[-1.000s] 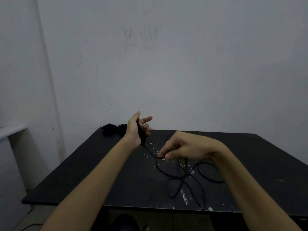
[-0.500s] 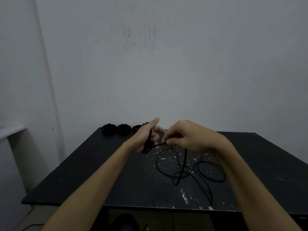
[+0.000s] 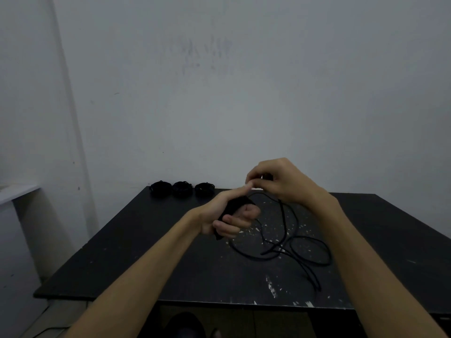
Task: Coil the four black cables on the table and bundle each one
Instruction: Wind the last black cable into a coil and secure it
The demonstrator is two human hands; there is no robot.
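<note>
Left hand (image 3: pixel 229 215) is curled around the turns of cable wound so far, and the right hand (image 3: pixel 280 182), just above and beyond it, pinches the running strand. Loose cable (image 3: pixel 296 250) trails down below the right hand toward me, so that hand's closer to the slack. Three finished bundles (image 3: pixel 181 189) sit past the left hand.

I'm seeing a matt black table (image 3: pixel 170 259), scuffed with pale chipped flecks; the loose cable (image 3: pixel 305 242) is looking like smooth rubbery plastic; the wall (image 3: pixel 244 93) is showing smudged matt paint.
</note>
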